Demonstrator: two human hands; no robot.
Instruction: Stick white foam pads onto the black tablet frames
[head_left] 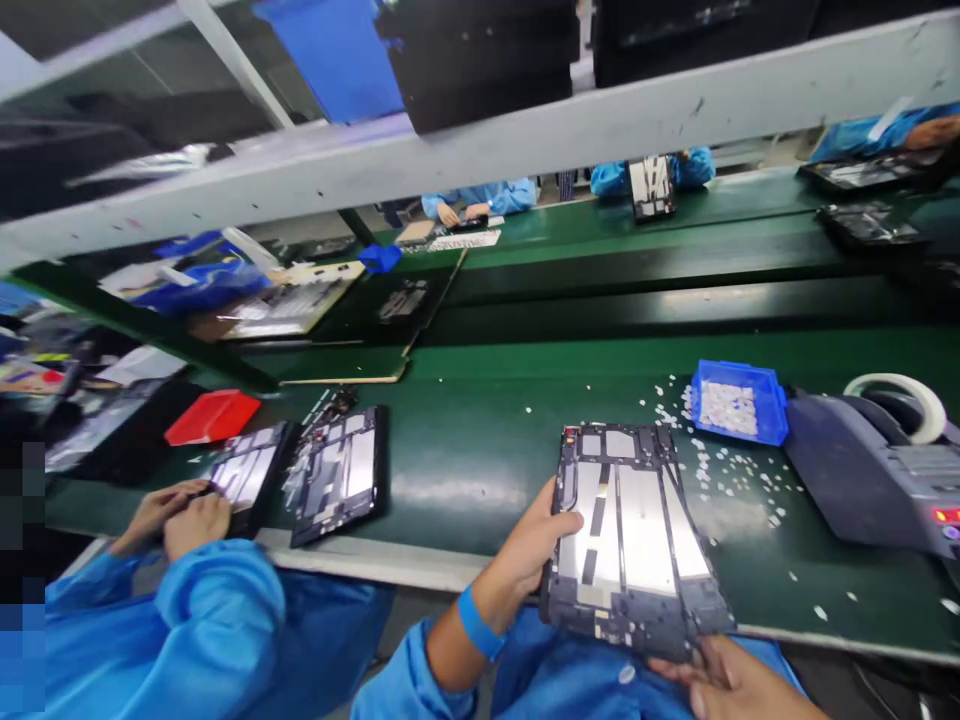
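Note:
An opened tablet (637, 520), its back off and silver battery cells showing, is tilted up over the bench's front edge. My left hand (529, 545), with a blue band at the wrist, grips its left side, the thumb lying on the inner face. At the tablet's lower right corner, the fingers of my right hand (739, 680) are closed against the edge; part of that hand is cut off by the frame. Beyond the tablet to the right is a blue tray (739, 402) of small white pieces, with many more scattered around it on the green bench (465, 450).
A tape dispenser (862, 460) bearing a tape roll stands at right. To the left lie another opened tablet (341, 475) and a red tray (212, 417), beside a co-worker's hands (187, 515) on a tablet. A shelf beam (480, 150) crosses overhead. Other people work across the bench.

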